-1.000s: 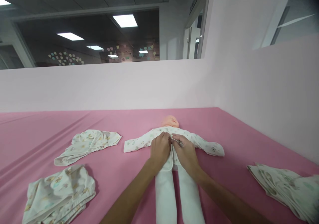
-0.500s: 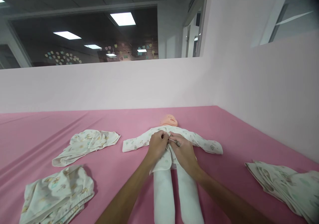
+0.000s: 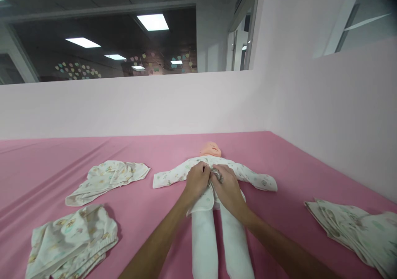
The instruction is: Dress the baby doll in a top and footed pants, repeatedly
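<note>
A baby doll (image 3: 211, 149) lies on its back on the pink table cover (image 3: 279, 163), dressed in a white printed top (image 3: 173, 174) with its sleeves spread out and plain white legs (image 3: 204, 237) toward me. Both my hands rest on its chest. My left hand (image 3: 197, 182) pinches the left front edge of the top. My right hand (image 3: 228, 188) pinches the right front edge, and the fingertips of both meet at the middle, where a small tie or fastening shows. What lies under the hands is hidden.
A crumpled printed garment (image 3: 108, 179) lies left of the doll. A folded pile of the same cloth (image 3: 72, 239) sits at the near left. Another folded stack (image 3: 356, 227) lies at the near right. Pale pink walls (image 3: 325, 118) close the back and right.
My fingertips have drawn closer together at the doll's chest and bunched the cloth between them. The view has shifted slightly; the doll and the other clothes have not moved.
</note>
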Motion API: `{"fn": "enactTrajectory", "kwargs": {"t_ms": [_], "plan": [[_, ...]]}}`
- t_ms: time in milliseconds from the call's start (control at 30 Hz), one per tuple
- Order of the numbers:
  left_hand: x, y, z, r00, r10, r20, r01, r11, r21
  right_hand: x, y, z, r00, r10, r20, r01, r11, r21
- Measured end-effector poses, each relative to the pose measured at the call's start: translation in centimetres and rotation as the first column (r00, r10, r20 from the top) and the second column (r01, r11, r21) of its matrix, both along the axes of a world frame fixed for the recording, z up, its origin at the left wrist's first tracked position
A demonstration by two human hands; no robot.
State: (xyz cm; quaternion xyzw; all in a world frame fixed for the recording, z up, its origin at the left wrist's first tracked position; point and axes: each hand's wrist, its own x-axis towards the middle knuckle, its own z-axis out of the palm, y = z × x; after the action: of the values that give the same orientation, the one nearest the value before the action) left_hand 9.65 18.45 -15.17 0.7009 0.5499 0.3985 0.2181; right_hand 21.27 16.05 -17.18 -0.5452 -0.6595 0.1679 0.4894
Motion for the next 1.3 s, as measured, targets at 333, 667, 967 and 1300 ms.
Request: {"fn": "enactTrajectory", "kwargs": {"t_ms": [333,667,967,1300], "plan": [[-0.6,0.0,0.4,0.989,-0.104,0.107,0.106,0.994,-0.008,0.4,0.0,-0.1,0.995,0.079,-0.061,-0.079,0.997,0.012],[-0.5,-4.0,1.6,0.952,0.056,-0.3,-0.045,0.998,0.042,2.2,-0.3,-0.6,0.998,0.015,0.065,-0.017,1.0,0.027],[-0.8,-4.7,2.3,0.895,0.13,-0.426,-0.163,0.986,-0.043,3.6,-0.6,0.9,0.997,-0.03,-0.075,0.029,1.0,-0.006],[-0.4,-4.9,3.0,0.923,0.144,-0.358,-0.125,0.989,0.074,4.2,-2.7,2.4,0.98,0.145,-0.136,-0.169,0.967,-0.189]]}}
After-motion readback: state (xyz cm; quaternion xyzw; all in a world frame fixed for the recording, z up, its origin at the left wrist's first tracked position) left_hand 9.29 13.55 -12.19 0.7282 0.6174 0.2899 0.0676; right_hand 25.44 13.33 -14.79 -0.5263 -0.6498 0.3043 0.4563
